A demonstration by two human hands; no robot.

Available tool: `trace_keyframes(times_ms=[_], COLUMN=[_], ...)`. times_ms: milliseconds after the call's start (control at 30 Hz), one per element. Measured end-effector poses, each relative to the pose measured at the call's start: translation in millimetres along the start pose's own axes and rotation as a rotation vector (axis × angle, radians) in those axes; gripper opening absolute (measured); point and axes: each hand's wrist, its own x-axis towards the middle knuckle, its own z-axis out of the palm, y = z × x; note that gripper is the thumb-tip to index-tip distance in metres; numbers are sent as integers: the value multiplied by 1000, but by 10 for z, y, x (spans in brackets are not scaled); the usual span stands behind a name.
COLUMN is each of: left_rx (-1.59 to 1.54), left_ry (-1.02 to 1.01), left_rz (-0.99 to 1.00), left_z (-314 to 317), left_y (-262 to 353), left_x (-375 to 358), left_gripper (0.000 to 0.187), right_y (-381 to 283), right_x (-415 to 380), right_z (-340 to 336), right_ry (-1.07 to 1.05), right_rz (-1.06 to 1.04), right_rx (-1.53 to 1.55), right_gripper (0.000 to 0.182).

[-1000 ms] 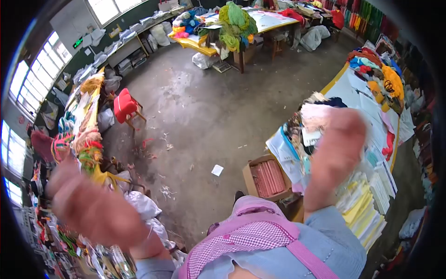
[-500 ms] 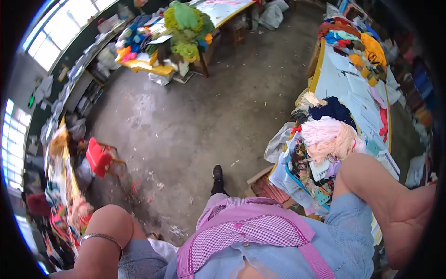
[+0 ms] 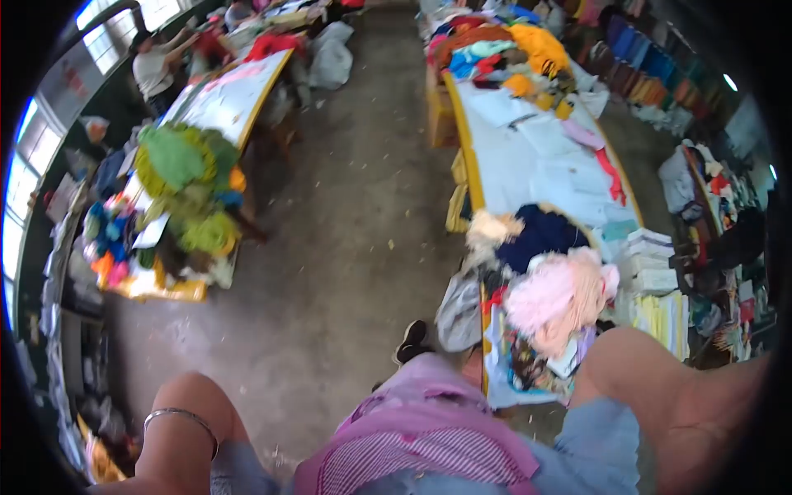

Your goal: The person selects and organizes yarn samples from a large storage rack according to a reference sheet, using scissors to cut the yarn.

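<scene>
Neither of my hands shows in the head view; both arms are raised and bent, and the hands lie beyond the bottom edge. My left forearm [image 3: 186,412] wears a thin metal bracelet [image 3: 177,415] and fills the lower left. My right forearm [image 3: 676,396] fills the lower right, close to the lens. Between them are my pink checked apron [image 3: 421,445] and blue sleeves. Nearest the right arm is a heap of pink and peach yarn [image 3: 561,297] at the near end of a long table.
The long yellow-edged table [image 3: 528,157] carries white sheets, dark blue yarn [image 3: 540,235], paper stacks [image 3: 660,289] and bright yarn at its far end. A second table at left holds green yarn [image 3: 177,161]. A person [image 3: 153,66] stands far left. Bare concrete floor [image 3: 346,247] runs between the tables.
The view has swung right and along the aisle between the tables. My blurred hands, raised in front a second ago, have dropped out of sight; only the bent forearms remain.
</scene>
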Motion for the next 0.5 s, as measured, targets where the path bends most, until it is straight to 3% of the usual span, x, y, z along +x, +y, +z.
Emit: trace_keyframes(times_ms=[33, 100, 133, 167, 200, 267, 333, 400, 433, 500], left_rx=[-12, -25, -39, -60, -86, -133, -212, -365, -380, -501], left_ry=[22, 57, 59, 47, 18, -32, 4, 73, 84, 358], left_rz=[29, 78, 78, 68, 66, 80, 56, -61, -71, -2], left_z=[512, 883, 430, -37, 790, 1654, 1888, 2070, 2123, 2244], left_y=[-231, -569, -640, -700, -936, -1272, -1615, -1906, -2078, -2484], left_x=[94, 45, -293, -609, -247, 89, 69, -20, -81, -226], left_gripper=[29, 30, 31, 31, 32, 33, 33, 36, 36, 41], right_y=[31, 205, 358, 709, 1093, 1298, 1601, 2064, 2468, 2748], right_x=[37, 54, 190, 535, 752, 716, 686, 940, 1175, 1244], right_z=[268, 625, 932, 2027, 2814, 2685, 2741, 3489, 4510, 4719], right_ry=[-6, -21, -42, -64, -70, -71, -53, -70, -84, -99], right_rz=[-29, -77, -74, -51, -17, 35, 34, 61, 65, 48], right_rx=[-12, -23, -25, -27, -30, -38, -36, -37, -39, -50], right_gripper=[55, 52, 50, 48, 47, 44, 41, 38, 37, 35])
